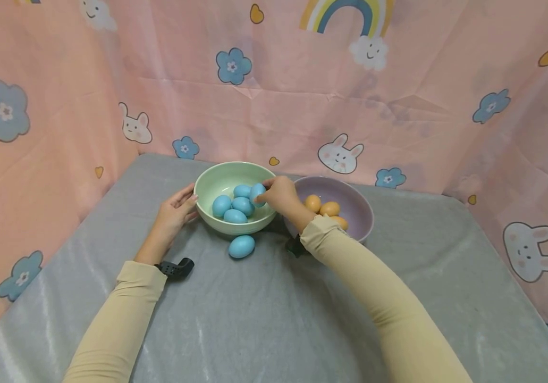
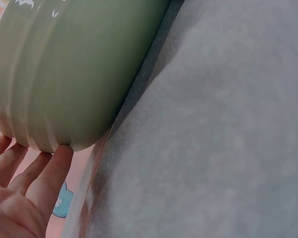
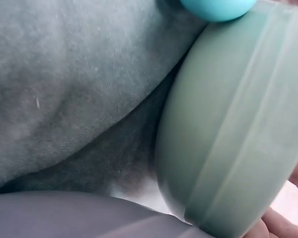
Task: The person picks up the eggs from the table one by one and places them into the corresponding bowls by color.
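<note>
The green bowl (image 1: 216,175) stands on the cloth with several blue eggs (image 1: 235,216) inside. My left hand (image 1: 172,215) steadies its left side, with extended fingertips touching the outer wall, as the left wrist view also shows on the green bowl (image 2: 74,74). Over the bowl's right part, my right hand (image 1: 283,197) pinches one blue egg (image 1: 257,194) between thumb and fingers. Another blue egg (image 1: 242,247) lies on the cloth just in front of the bowl. In the right wrist view, the green bowl (image 3: 223,124) hides most of that hand.
A purple bowl (image 1: 362,213) holding orange eggs (image 1: 329,208) stands close on the right, partly covered by my right forearm. Grey cloth (image 1: 254,319) covers the table. Pink patterned curtains (image 1: 283,117) rise behind it and on both sides.
</note>
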`<state>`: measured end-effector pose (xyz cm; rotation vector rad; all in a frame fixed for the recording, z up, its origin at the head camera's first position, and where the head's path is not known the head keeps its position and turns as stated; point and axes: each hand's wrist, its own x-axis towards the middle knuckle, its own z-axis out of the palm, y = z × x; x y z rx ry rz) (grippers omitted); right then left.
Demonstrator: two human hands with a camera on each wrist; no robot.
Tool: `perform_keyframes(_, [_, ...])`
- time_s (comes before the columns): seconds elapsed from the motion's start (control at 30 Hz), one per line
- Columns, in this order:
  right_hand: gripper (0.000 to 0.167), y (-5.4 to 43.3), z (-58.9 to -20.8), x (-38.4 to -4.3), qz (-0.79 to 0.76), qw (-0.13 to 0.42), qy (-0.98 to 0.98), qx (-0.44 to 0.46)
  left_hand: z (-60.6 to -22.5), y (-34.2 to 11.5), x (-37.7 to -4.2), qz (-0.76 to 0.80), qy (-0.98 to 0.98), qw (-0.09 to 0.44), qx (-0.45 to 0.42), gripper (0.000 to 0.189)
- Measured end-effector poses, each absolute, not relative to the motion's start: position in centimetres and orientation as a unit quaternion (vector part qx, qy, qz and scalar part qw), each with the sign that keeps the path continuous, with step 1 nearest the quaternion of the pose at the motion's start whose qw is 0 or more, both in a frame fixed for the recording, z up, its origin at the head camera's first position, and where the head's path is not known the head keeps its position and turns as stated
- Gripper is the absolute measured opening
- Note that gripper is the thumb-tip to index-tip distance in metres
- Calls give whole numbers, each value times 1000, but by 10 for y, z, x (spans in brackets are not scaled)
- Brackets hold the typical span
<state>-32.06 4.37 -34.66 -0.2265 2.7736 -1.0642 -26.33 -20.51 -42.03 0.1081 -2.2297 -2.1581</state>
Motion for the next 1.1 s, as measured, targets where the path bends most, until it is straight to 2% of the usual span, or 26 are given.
perform_keyframes(0.27, [50,36,-349,-329,-290,107,947,-86,-422,-204,-264,-697,-716,14,39,55])
perform_keyframes(0.4, [19,33,-352,-330,-259,98,955,-104,-421,-204,-264,-700,-713,8,42,55])
perform_keyframes(0.57, [22,32,-354,-331,-255,104,956,-106,-419,-203,-263,-702,-711,6,40,56])
perform_keyframes(0.67, [46,33,-352,-332,-254,117,954,-105,-419,-204,-263,-702,-711,5,41,56])
perform_keyframes(0.7, [49,33,-352,-333,-252,125,954,-106,-419,-204,-263,-702,-711,5,42,56])
perform_keyframes(1.1, [46,31,-352,-330,-265,124,951,-97,-418,-205,-262,-700,-714,10,35,55])
